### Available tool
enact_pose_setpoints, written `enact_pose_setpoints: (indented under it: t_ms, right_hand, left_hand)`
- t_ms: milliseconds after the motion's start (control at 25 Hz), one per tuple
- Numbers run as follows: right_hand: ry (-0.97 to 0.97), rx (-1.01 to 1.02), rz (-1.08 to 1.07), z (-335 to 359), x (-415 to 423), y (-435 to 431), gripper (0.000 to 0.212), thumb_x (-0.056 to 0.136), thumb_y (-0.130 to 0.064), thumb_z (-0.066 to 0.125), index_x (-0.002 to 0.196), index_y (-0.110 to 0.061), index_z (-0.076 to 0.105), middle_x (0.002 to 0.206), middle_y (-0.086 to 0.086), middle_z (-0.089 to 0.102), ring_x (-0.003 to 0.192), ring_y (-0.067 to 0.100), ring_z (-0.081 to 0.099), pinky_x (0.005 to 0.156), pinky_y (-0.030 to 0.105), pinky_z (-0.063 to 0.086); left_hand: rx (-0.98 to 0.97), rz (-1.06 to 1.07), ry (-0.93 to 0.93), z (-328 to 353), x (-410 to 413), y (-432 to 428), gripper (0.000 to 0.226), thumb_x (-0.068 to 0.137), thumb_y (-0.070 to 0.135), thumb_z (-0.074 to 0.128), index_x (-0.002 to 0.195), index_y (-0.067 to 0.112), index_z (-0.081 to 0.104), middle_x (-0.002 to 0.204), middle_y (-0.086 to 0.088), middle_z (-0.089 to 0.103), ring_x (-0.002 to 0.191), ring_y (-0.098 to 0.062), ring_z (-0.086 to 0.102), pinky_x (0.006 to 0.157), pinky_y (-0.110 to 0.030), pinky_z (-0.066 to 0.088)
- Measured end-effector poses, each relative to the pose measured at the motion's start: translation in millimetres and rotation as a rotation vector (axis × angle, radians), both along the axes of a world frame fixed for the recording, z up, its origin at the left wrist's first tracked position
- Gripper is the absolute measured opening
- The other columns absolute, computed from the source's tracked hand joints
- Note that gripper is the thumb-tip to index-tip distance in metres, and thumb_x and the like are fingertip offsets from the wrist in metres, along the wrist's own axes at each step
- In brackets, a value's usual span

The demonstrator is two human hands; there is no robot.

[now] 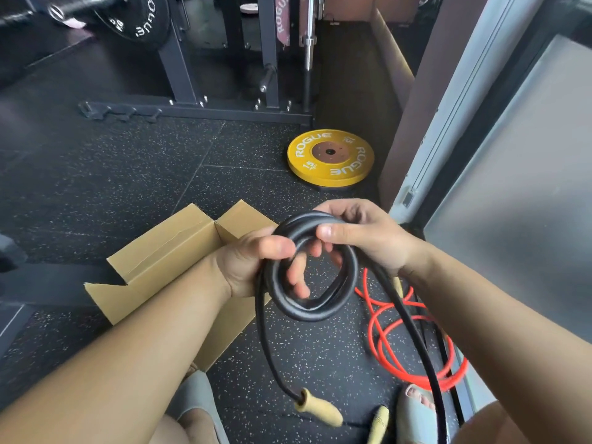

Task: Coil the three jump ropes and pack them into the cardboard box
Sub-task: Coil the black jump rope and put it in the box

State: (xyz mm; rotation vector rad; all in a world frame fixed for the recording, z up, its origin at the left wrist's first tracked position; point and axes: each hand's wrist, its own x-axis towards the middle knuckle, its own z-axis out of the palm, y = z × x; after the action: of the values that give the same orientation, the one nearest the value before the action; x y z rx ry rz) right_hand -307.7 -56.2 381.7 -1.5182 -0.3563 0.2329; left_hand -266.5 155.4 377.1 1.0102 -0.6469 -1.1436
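both hands, left hand (253, 264) and right hand (358, 232), grip the coiled black rope (307, 302) above the open box (166, 251); red rope (416, 347) lies beside.

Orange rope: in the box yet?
No, the orange rope lies loose on the floor right of the box.
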Motion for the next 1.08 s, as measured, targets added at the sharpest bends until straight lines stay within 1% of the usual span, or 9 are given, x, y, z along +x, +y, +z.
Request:
enact_pose_setpoints:
  t_ms: [200,320,440,520,680,760,840,960,1080]
  right_hand:
    - [-0.077,-0.037,-0.081,6.2,4.3,-10.0,0.04,0.084,-0.005,0.075,0.118,0.008,0.057,0.081,0.014,0.07,0.071,0.021,0.065,0.077,0.031,0.052]
    - [-0.113,-0.054,-0.065,7.2,1.4,-5.0,0.042,0.082,-0.007,0.075,0.118,0.007,0.058,0.079,0.014,0.069,0.069,0.021,0.065,0.075,0.031,0.054]
    - [-0.111,0.04,-0.029,11.0,1.4,-3.3,0.037,0.083,-0.001,0.071,0.116,0.008,0.057,0.079,0.017,0.07,0.068,0.021,0.069,0.072,0.033,0.057]
    - [-0.103,0.059,-0.033,13.5,2.3,-3.4,0.036,0.081,-0.007,0.075,0.114,0.001,0.063,0.083,0.013,0.074,0.071,0.019,0.071,0.075,0.034,0.059]
    - [-0.183,-0.026,-0.176,12.5,7.2,-4.3,0.04,0.078,-0.018,0.083,0.113,-0.009,0.067,0.082,0.01,0.071,0.068,0.016,0.064,0.07,0.029,0.056]
    - [-0.218,-0.148,-0.344,4.0,11.4,-11.7,0.047,0.079,-0.043,0.084,0.115,-0.019,0.065,0.084,0.008,0.068,0.071,0.013,0.061,0.075,0.031,0.053]
    - [-0.242,-0.396,-0.461,-10.9,13.3,-22.8,0.048,0.092,-0.056,0.062,0.129,-0.027,0.056,0.094,-0.004,0.066,0.081,0.008,0.062,0.083,0.032,0.05]
    - [-0.26,-0.662,-0.48,-35.4,7.5,-38.0,0.039,0.107,-0.04,0.041,0.143,-0.025,0.036,0.112,-0.011,0.058,0.097,-0.002,0.059,0.091,0.033,0.046]
    - [-0.227,-0.834,-0.489,-43.1,5.4,-36.3,0.028,0.108,-0.021,0.04,0.134,-0.031,0.038,0.098,-0.011,0.056,0.086,0.002,0.055,0.076,0.03,0.036]
  left_hand:
    - [0.251,0.3,-0.219,3.9,4.8,-17.4,0.04,0.07,0.001,0.061,0.11,0.006,0.059,0.083,-0.013,0.072,0.073,-0.029,0.072,0.072,-0.039,0.06]
    - [0.237,0.173,-0.079,1.2,4.1,-13.0,0.036,0.066,0.009,0.074,0.099,0.004,0.061,0.072,-0.012,0.073,0.072,-0.028,0.073,0.085,-0.046,0.057]
    - [-0.02,-0.076,0.099,-7.4,7.2,-5.5,0.041,0.073,0.028,0.083,0.105,0.008,0.067,0.082,-0.005,0.074,0.084,-0.027,0.073,0.097,-0.05,0.05]
    - [-0.145,-0.171,0.207,-9.0,4.9,-7.2,0.033,0.083,0.028,0.076,0.106,0.009,0.063,0.086,-0.002,0.073,0.085,-0.023,0.071,0.091,-0.041,0.051]
    - [-0.095,-0.03,0.167,0.4,-3.5,-14.2,0.012,0.082,0.017,0.069,0.088,0.016,0.059,0.059,0.01,0.054,0.055,-0.01,0.055,0.072,-0.03,0.049]
    - [-0.04,0.136,0.085,6.3,-4.9,-18.3,0.007,0.084,0.015,0.059,0.08,0.016,0.053,0.052,0.011,0.042,0.047,-0.008,0.045,0.067,-0.03,0.047]
    - [-0.028,0.277,0.041,12.6,-2.2,-18.9,0.023,0.091,0.015,0.053,0.069,0.018,0.05,0.05,0.01,0.036,0.044,-0.008,0.039,0.066,-0.031,0.047]
    - [-0.101,0.421,0.059,26.3,7.0,-14.8,0.026,0.091,0.018,0.053,0.067,0.019,0.046,0.049,0.011,0.036,0.044,-0.008,0.038,0.068,-0.032,0.048]
    - [-0.137,0.537,0.071,32.4,10.0,-16.8,0.02,0.087,0.019,0.061,0.072,0.018,0.048,0.049,0.011,0.039,0.045,-0.008,0.04,0.064,-0.03,0.049]
